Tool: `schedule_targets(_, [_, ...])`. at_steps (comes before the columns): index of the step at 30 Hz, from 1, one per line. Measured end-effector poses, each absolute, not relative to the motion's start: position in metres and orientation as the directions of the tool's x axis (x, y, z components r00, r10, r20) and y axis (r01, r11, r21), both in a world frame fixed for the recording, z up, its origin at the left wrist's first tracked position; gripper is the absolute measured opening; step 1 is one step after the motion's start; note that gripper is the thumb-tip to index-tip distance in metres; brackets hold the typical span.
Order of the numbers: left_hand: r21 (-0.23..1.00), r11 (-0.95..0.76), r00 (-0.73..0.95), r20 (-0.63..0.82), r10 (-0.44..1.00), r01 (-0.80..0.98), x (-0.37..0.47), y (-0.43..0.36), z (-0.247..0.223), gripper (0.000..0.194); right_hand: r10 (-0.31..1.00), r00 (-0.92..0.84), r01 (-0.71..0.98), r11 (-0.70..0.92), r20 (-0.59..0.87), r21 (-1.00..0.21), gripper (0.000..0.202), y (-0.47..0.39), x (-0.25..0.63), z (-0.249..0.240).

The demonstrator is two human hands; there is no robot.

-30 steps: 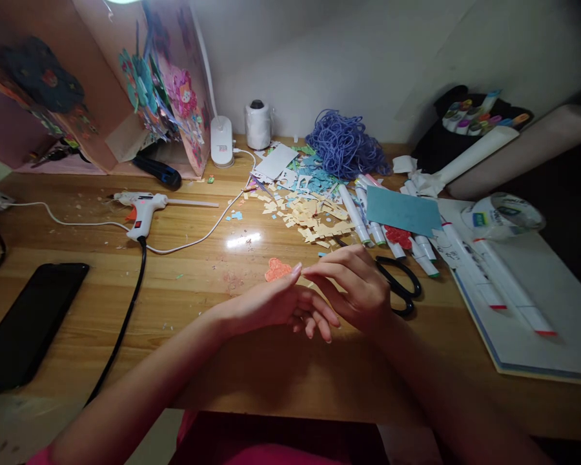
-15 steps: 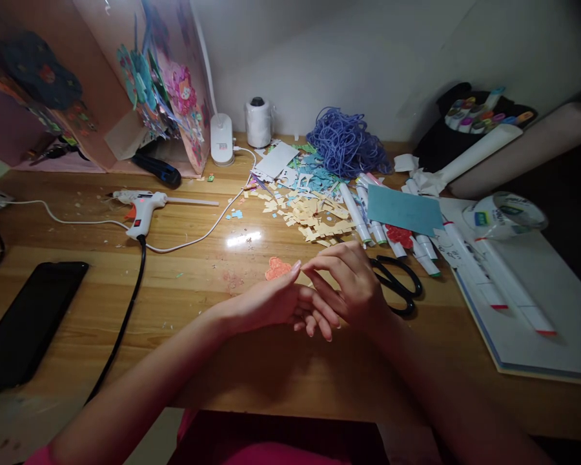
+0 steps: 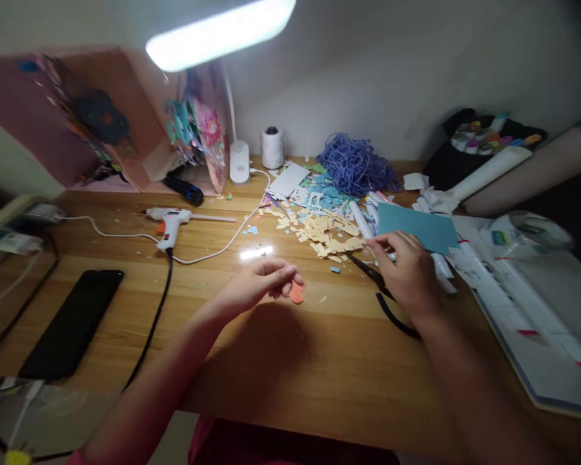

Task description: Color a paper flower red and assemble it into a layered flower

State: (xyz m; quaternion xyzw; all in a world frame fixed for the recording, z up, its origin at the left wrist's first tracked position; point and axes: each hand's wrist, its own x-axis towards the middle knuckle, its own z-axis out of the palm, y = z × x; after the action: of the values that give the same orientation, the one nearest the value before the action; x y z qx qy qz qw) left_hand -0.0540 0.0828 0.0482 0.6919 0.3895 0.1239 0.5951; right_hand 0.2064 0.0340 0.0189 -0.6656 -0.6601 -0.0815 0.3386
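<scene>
My left hand (image 3: 266,282) is over the middle of the desk, fingers curled in and thumb against them. An orange paper cutout (image 3: 297,292) shows just beyond its fingertips, partly covered by them; whether they touch it I cannot tell. My right hand (image 3: 407,271) is at the right, thumb and forefinger pinched together beside the cream paper scraps (image 3: 326,232). Anything in that pinch is too small to make out. Below it are black-handled scissors (image 3: 368,268), partly hidden by the hand. A small blue scrap (image 3: 336,270) lies near their tip.
A white glue gun (image 3: 172,226) with a cord and a black phone (image 3: 72,323) lie left. Purple cord (image 3: 353,165) is heaped at the back near a thread spool (image 3: 272,148). Teal paper (image 3: 416,226) covers markers. A lit lamp (image 3: 220,32) hangs above.
My hands, together before, are now apart: the right moved right over the scissors, the left is by the orange cutout with fingers curled. The view has shifted, bringing the lamp in.
</scene>
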Motion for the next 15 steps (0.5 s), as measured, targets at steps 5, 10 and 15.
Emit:
schedule_targets(5, [0.537,-0.105,0.084,0.063,0.994,0.837,-0.12,0.119,0.066,0.028,0.824,0.113,0.931,0.107,0.555,-0.349,0.025,0.037,0.216,0.012])
schedule_targets(10, [0.255,0.207,-0.247,0.137,0.959,0.944,-0.175,0.139,0.062,0.023,0.824,0.119,0.934,0.096,0.553,-0.345,0.026,0.035,0.212,0.011])
schedule_targets(15, [0.174,0.227,-0.241,0.064,0.968,0.958,-0.188,0.155,0.063,0.019,0.834,0.172,0.94,0.02,0.524,-0.34,0.026,0.033,0.213,0.013])
